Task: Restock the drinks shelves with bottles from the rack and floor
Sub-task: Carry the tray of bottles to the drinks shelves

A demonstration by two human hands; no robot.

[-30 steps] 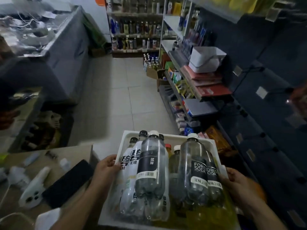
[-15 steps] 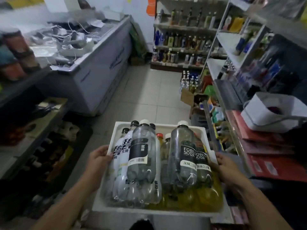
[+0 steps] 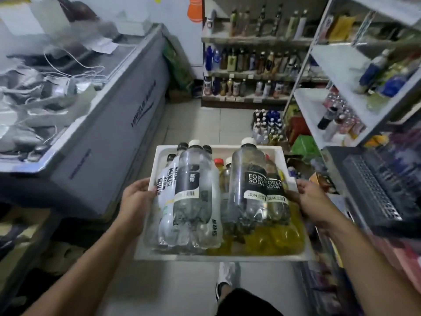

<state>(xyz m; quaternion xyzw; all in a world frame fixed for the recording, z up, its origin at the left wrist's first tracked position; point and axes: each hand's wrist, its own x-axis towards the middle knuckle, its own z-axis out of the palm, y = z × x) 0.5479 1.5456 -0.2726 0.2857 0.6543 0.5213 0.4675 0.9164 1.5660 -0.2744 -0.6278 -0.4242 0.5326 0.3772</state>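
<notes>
Change in view: One second ago the head was turned to the dark shelving at the right, and a table with a phone lay at the lower left. Now the view looks straight down the aisle, with the chest freezer [image 3: 109, 144] along the left.
Change in position: The drinks shelves [image 3: 250, 71] at the end of the aisle look larger than half a second ago, so the person has walked towards them. One shoe [image 3: 225, 277] shows under the load, stepping forward.
What stayed: The white tray [image 3: 218, 256] is carried in front of the body as before, and the bottles [image 3: 193, 190] in it stand in the same order.
Meaning for the task: I judge this is the carrying step. No bottle from this load is placed yet; the shelves are still well apart from the tray.
Left hand: The left hand [image 3: 136, 197] grips the left rim of the tray, with the thumb over the edge just beside a white-labelled bottle.
Right hand: The right hand [image 3: 316, 201] holds the right rim in the same way, close to the soda bottle [image 3: 248, 190] with the dark label.
Doubt: The fingers probably reach under the tray, but its walls hide them.
Where the goods are: Upright clear bottles fill the tray, and yellow ones [image 3: 273, 240] lie low at its right. More bottles stand on the floor [image 3: 266, 126] near the far shelves.
</notes>
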